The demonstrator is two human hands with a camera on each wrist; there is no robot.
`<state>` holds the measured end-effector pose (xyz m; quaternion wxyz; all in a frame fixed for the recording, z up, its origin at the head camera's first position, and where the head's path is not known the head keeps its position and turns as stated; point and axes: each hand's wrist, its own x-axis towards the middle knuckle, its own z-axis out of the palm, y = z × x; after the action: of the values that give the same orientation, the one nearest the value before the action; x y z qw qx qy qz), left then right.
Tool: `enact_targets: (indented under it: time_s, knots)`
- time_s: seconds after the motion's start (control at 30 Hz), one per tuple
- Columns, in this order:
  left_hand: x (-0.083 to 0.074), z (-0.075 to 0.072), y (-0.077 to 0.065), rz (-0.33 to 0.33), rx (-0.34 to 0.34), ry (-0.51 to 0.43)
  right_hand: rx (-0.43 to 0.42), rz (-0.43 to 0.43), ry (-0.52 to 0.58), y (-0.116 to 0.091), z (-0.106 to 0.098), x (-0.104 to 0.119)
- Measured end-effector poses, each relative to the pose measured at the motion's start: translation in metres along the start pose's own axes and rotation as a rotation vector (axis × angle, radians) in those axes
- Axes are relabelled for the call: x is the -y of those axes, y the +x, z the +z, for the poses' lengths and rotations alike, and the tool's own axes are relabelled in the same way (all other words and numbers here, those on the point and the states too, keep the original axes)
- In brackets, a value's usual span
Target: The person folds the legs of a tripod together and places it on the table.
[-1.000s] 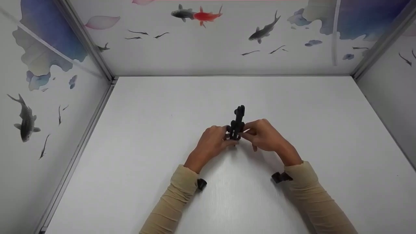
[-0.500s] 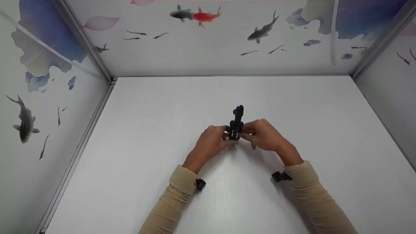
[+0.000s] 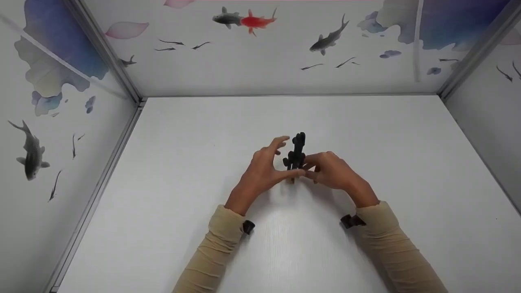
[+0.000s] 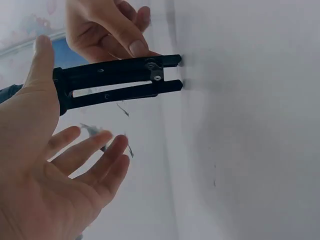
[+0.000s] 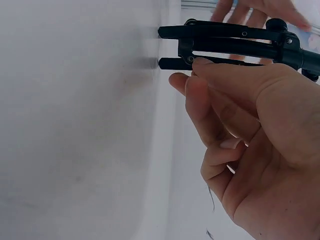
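A small black tripod (image 3: 299,148) stands upright at mid-table, its legs close together and their feet at the tabletop. My right hand (image 3: 331,173) pinches one leg low down; the right wrist view shows the thumb on that leg (image 5: 225,61) with the fingers bent beneath. On the other side, my left hand (image 3: 262,169) is spread, thumb stretched across the near side of the tripod. Its fingers (image 4: 112,160) stand apart from the legs in the left wrist view. Whether the left thumb touches the tripod I cannot tell.
The white tabletop (image 3: 195,138) is bounded by a back wall (image 3: 281,77) and side walls printed with fish and flowers. Metal rails (image 3: 97,179) run along the left edge. A small black device (image 3: 352,221) sits at the right cuff, another (image 3: 248,227) at the left.
My left hand has let go of the tripod's lower part and opened, its fingers lifting away to the upper left. The right hand keeps its pinch, and the tripod stays in place.
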<state>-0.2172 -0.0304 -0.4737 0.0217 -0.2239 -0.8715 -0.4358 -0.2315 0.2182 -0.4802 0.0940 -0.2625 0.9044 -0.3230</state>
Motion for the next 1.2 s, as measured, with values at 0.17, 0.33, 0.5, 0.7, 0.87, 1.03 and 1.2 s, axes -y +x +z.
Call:
enact_targets:
  time_s: [0.17,0.33,0.5,0.7,0.87,1.03,1.2]
  knots:
    - [-0.012,0.001,0.004,0.161,-0.189,-0.050,-0.017,-0.014,-0.035,0.000,-0.001,0.001]
    - [-0.018,0.002,0.005,0.295,-0.295,-0.069,-0.020,-0.022,-0.027,0.000,0.000,0.001]
    - [-0.020,0.002,0.003,0.329,-0.322,-0.055,-0.013,0.003,-0.024,0.001,0.002,0.001]
    - [-0.019,0.001,0.003,0.352,-0.356,-0.070,-0.015,0.001,-0.037,0.001,0.002,0.001]
    - [-0.019,-0.001,0.004,0.401,-0.392,-0.096,0.002,0.011,-0.040,0.001,0.000,0.001]
    - [-0.016,-0.002,0.005,0.411,-0.417,-0.110,0.009,0.025,-0.044,0.001,-0.002,0.002]
    - [-0.009,-0.005,0.007,0.378,-0.441,-0.148,-0.004,0.033,-0.048,-0.001,-0.007,0.000]
